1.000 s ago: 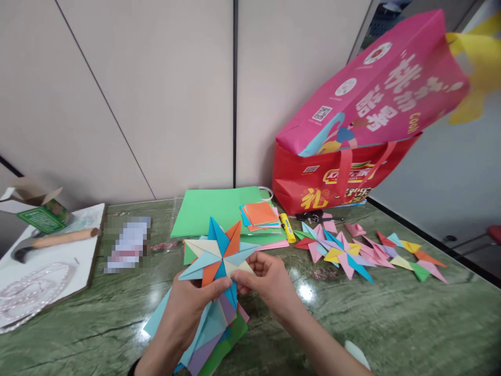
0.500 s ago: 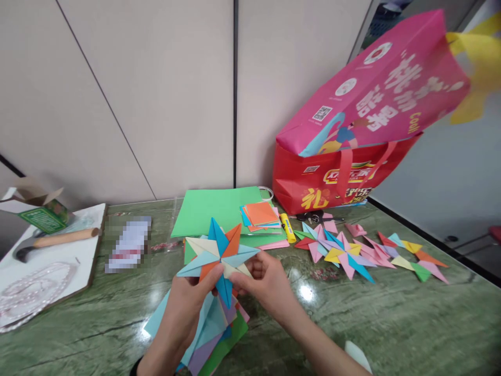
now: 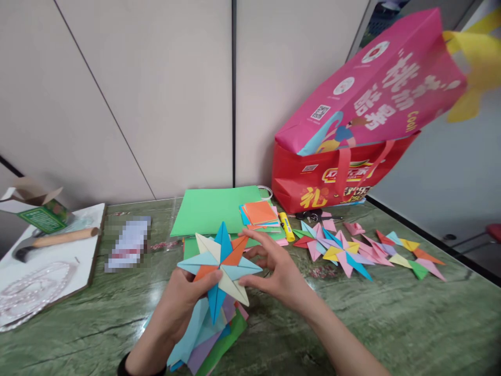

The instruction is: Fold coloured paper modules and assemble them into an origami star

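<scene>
A folded paper star [image 3: 224, 257] with blue, light blue, cream and orange points is held up over the table. My left hand [image 3: 183, 295] grips it from the lower left, thumb pressed near the centre and the other fingers hidden behind. On the right edge, my right hand [image 3: 276, 269] has its index finger at the orange tip and its thumb by the cream point, the light blue point lying between them. Under the star lies a loose pile of coloured paper sheets [image 3: 207, 342], partly covered by my left hand and wrist.
Behind stand green paper [image 3: 213, 209], small orange squares [image 3: 261, 213] and a yellow glue stick [image 3: 286, 227]. Several folded paper stars [image 3: 344, 254] lie right, below a red bag [image 3: 297, 183] and a pink bag [image 3: 364, 99]. A hammer [image 3: 62, 238] rests on a white board [image 3: 84, 261] at left.
The star has turned clockwise and tilted, so its orange point now leans to the upper right. My right hand has shifted outward, its index finger rising to that tip.
</scene>
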A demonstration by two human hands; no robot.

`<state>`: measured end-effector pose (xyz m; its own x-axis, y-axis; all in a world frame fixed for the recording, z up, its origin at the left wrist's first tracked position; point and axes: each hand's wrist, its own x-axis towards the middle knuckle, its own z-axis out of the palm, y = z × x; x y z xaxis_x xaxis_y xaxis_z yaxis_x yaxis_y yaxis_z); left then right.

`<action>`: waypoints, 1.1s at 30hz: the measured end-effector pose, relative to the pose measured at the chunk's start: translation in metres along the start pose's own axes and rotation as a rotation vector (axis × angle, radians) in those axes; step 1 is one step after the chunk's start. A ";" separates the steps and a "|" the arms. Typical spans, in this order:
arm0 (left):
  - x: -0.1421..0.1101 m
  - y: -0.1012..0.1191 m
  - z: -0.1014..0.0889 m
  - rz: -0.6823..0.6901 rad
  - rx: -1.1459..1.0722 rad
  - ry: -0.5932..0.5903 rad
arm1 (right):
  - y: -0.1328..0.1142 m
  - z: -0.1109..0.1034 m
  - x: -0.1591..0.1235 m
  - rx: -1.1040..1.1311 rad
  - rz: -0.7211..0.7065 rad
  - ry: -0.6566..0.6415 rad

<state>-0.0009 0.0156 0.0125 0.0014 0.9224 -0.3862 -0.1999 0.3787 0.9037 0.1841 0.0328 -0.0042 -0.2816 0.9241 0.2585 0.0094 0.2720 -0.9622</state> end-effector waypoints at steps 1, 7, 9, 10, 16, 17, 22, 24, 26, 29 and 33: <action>0.000 0.000 0.000 -0.002 -0.004 0.001 | 0.000 0.001 0.000 -0.004 0.003 0.003; 0.001 -0.001 -0.001 -0.011 -0.036 -0.026 | 0.006 0.004 0.000 0.029 0.025 0.011; 0.001 -0.001 -0.002 0.003 -0.023 -0.034 | 0.006 0.003 0.000 0.072 0.048 0.012; 0.002 -0.001 -0.003 0.016 -0.010 -0.036 | 0.006 0.003 0.000 0.093 0.054 0.013; 0.001 0.003 -0.004 0.021 0.035 -0.068 | 0.003 -0.001 0.002 0.063 0.006 -0.016; 0.001 0.003 -0.004 0.016 0.034 -0.069 | 0.003 -0.001 0.002 0.048 -0.002 -0.017; 0.001 0.001 -0.004 0.022 0.017 -0.067 | 0.007 0.001 0.001 0.036 -0.010 0.004; 0.002 0.000 -0.004 0.028 0.010 -0.061 | 0.007 0.002 0.001 0.035 -0.019 0.015; 0.002 -0.001 -0.005 0.039 0.007 -0.056 | 0.007 0.003 0.001 0.036 -0.021 0.014; 0.002 0.000 -0.005 0.031 -0.006 -0.079 | 0.005 0.002 0.001 0.044 0.001 -0.007; 0.001 0.002 -0.005 0.016 -0.006 -0.090 | 0.002 -0.001 0.002 0.021 0.038 -0.053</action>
<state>-0.0063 0.0167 0.0132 0.0866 0.9316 -0.3531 -0.2066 0.3635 0.9084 0.1845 0.0352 -0.0059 -0.3315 0.9181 0.2174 0.0013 0.2309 -0.9730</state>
